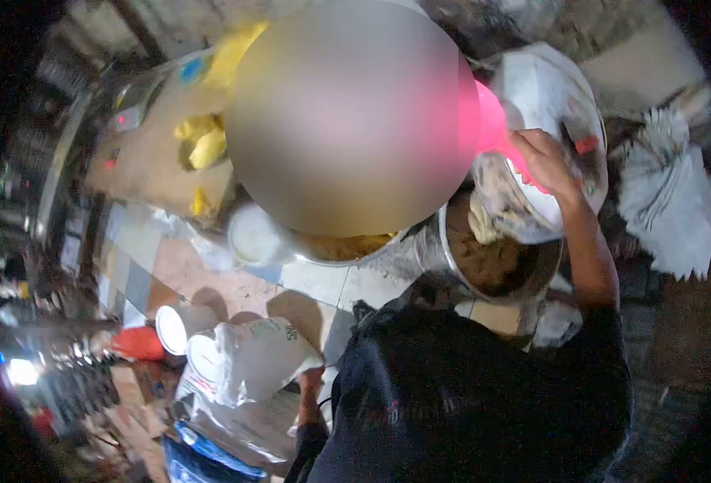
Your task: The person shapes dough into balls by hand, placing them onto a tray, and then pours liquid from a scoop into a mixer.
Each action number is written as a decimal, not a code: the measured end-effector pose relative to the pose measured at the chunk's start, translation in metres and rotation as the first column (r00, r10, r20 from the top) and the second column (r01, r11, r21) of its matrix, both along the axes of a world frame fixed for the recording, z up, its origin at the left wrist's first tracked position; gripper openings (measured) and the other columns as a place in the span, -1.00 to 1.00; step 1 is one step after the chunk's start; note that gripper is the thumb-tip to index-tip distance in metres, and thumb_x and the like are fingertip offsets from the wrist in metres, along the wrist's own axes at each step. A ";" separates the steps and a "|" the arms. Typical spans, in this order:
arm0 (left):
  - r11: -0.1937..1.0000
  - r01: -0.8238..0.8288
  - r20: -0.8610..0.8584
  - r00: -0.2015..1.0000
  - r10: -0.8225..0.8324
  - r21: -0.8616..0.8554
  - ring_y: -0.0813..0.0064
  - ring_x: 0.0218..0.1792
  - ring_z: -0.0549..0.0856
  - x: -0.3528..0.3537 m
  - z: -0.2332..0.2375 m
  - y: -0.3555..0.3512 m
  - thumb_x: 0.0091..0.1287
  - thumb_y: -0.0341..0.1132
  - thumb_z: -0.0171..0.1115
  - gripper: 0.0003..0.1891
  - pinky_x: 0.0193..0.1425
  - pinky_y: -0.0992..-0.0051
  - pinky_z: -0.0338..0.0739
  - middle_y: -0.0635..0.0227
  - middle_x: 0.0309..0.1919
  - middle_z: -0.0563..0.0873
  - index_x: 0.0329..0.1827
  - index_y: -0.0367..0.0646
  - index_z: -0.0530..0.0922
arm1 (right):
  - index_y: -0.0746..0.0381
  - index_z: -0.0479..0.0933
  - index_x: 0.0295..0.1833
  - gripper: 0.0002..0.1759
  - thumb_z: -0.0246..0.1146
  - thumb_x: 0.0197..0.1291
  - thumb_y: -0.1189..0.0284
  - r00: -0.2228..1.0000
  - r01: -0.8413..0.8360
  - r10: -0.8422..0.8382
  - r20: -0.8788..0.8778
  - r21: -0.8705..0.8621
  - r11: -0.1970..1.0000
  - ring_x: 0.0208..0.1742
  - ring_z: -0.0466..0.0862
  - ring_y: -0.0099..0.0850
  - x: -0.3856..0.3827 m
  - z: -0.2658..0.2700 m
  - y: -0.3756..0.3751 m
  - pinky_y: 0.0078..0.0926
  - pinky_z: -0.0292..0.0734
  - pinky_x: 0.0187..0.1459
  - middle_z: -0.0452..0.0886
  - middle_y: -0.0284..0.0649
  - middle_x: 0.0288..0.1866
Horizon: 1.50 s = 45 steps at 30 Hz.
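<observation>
My right hand (542,163) is closed around the handle of a pink plastic scoop (490,117). Most of the scoop is lost in a large blurred oval. Just beyond that hand is a wide container with white plastic sheeting (544,76) over it. Below, a bucket (500,262) holds brown material. At lower left, my left hand (311,378) grips the corner of a white plastic bag (263,358) with printed letters; its fingers are only partly visible. A large pan of yellow-brown stuff (343,245) shows under the blur.
Yellow bags (204,141) and a small scale-like device (134,105) rest on a brown table (154,161). A white tub (255,233) stands by the pan. White buckets (172,328) and a red object (138,344) are at left. Crumpled white sacking (669,197) hangs at right above the tiled floor (311,282).
</observation>
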<state>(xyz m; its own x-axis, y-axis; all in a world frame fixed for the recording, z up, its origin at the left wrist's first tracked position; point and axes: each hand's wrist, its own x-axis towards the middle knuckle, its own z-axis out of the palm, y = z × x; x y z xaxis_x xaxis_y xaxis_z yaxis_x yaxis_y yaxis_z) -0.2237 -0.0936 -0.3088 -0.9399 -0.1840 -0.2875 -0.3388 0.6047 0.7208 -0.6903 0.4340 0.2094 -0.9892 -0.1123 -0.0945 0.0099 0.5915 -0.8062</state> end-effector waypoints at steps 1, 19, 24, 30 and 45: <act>0.896 -0.176 -0.014 0.980 0.199 0.409 0.07 -0.20 0.71 0.012 -0.022 -0.007 0.27 -0.06 0.24 -0.80 -0.21 0.21 0.59 0.17 -0.23 0.76 -0.21 0.11 0.73 | 0.31 0.63 -0.13 -0.46 -0.04 0.44 0.06 0.999 -0.035 0.035 -0.025 0.025 0.999 -0.73 0.40 -0.57 -0.016 0.008 -0.009 -0.55 0.32 -0.67 0.45 -0.37 -0.64; 0.431 -0.778 0.374 0.608 0.700 0.457 0.59 -0.37 0.63 0.110 -0.020 -0.039 0.21 -0.09 0.39 -0.66 -0.34 0.48 0.53 0.36 -0.36 0.72 -0.20 -0.22 0.64 | 0.16 0.54 -0.12 -0.68 0.02 0.36 0.16 0.985 0.168 -0.164 0.053 -0.086 0.982 -0.70 0.39 -0.53 -0.240 -0.005 -0.184 -0.52 0.29 -0.69 0.41 -0.37 -0.63; 0.824 -0.534 0.177 0.844 0.506 0.192 0.26 -0.26 0.72 0.055 0.011 -0.091 0.26 0.07 0.24 -0.58 -0.14 0.31 0.55 0.17 -0.37 0.74 -0.21 -0.16 0.67 | 0.14 0.53 -0.04 -0.65 0.09 0.32 0.10 0.985 0.143 -0.133 0.108 -0.090 0.986 -0.68 0.39 -0.52 -0.268 -0.007 -0.184 -0.51 0.29 -0.66 0.47 -0.35 -0.56; 0.856 -0.504 0.289 0.842 0.456 0.117 0.26 -0.25 0.71 -0.069 0.033 -0.194 0.28 0.01 0.25 -0.64 -0.10 0.32 0.53 0.16 -0.33 0.74 -0.22 -0.15 0.65 | 0.34 0.60 -0.11 -0.49 0.06 0.32 0.07 0.975 0.212 -0.120 -0.188 0.614 0.760 -0.28 0.68 -0.31 -0.296 0.009 -0.166 -0.32 0.59 -0.17 0.65 -0.10 -0.36; 0.880 -0.470 0.131 0.870 0.475 -0.065 0.17 -0.24 0.74 -0.207 0.094 -0.408 0.30 -0.08 0.23 -0.69 -0.15 0.31 0.59 0.12 -0.30 0.75 -0.09 -0.11 0.65 | 0.16 0.58 -0.30 -0.84 0.29 0.24 0.30 0.303 0.038 0.167 -0.938 0.188 0.982 -0.38 0.60 -0.46 -0.201 -0.035 -0.613 -0.53 0.48 -0.30 0.62 -0.30 -0.36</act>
